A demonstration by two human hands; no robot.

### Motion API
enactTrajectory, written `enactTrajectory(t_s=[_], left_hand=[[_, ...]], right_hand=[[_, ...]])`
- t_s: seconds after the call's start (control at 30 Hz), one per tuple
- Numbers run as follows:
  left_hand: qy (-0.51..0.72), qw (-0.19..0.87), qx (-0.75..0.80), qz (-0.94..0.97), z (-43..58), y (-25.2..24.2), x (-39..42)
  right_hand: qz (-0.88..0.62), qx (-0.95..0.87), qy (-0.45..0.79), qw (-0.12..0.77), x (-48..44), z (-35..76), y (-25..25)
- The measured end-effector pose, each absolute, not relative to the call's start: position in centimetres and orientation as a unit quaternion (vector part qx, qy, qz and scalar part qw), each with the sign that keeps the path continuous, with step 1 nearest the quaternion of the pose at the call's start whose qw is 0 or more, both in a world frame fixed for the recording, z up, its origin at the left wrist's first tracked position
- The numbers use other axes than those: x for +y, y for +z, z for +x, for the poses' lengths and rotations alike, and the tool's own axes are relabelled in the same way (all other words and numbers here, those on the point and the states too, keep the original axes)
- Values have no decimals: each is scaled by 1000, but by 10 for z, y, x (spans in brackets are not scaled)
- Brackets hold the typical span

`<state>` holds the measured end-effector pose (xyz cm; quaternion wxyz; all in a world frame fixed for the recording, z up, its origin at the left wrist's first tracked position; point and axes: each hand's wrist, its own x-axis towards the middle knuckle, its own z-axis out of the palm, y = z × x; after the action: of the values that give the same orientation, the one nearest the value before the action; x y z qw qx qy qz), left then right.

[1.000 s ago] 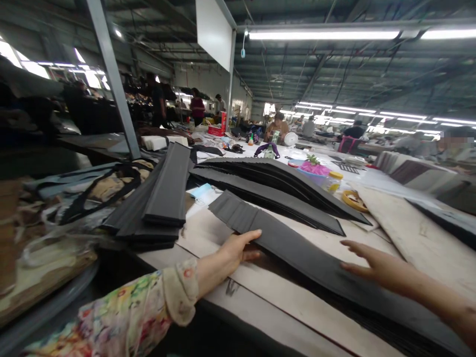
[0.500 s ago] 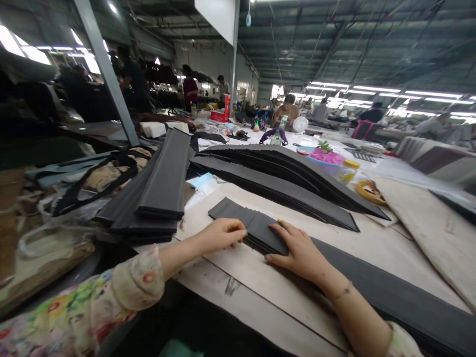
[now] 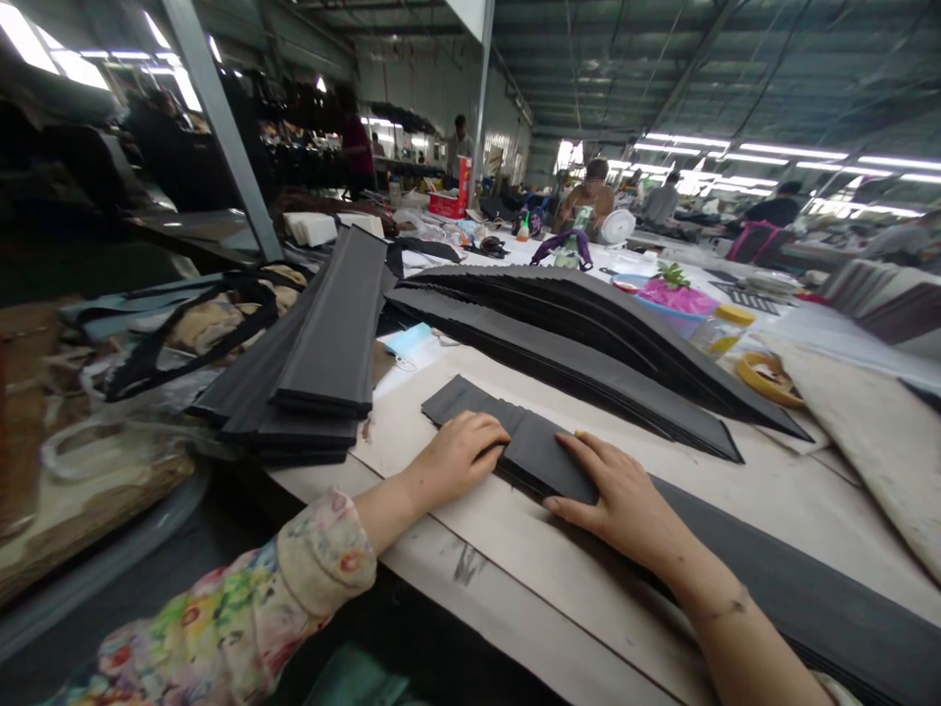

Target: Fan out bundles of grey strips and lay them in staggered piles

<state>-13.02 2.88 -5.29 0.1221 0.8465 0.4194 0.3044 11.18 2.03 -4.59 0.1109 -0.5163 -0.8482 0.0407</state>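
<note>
1. Strip lights (image 3: 794, 151) glow at one o'clock over a busy workshop, and below them spreads a pale tabletop (image 3: 401, 417), broad enough to lay long pieces flat.
2. Centre stage, the dark strip stack (image 3: 542, 453) lies under both hands, running from ten o'clock to four, its layers roughly lined up.
3. Right hand (image 3: 618, 490): fingers spread across the top, thumb toward the near edge, apparently steadying the layers.
4. Left hand (image 3: 460, 456): fingers curled at the near edge, by the ridged end; whether they pinch a layer, I can't tell.
5. Up at twelve, arched strip stacks (image 3: 566, 314) sit apart, probably keeping bundles distinct.
6. Over at ten, overlapping strip bundles (image 3: 330, 333) lie crosswise, perhaps for easy separation.
7. Two o'clock: a yellow-lidded jar (image 3: 721, 333), beyond the strips.
</note>
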Motion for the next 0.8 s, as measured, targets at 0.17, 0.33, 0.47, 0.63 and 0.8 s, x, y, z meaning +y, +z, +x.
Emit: enactTrajectory(t_s=[0.17,0.33,0.47,0.63,0.8], left_hand=[[307,114,413,850,-130,-55,30],[326,110,411,844,-131,-58,30],[328,107,410,844,-131,-58,30],[325,108,411,845,-129,-58,29],[404,114,432,798,-140,-53,33]], right_hand=[[-515,-848,32,121,16,119,-47],[-518,-847,25,115,16,119,-47],[-516,-849,17,115,17,116,-47],[-510,-853,7,108,19,110,-46],[-512,-853,14,96,20,108,-45]])
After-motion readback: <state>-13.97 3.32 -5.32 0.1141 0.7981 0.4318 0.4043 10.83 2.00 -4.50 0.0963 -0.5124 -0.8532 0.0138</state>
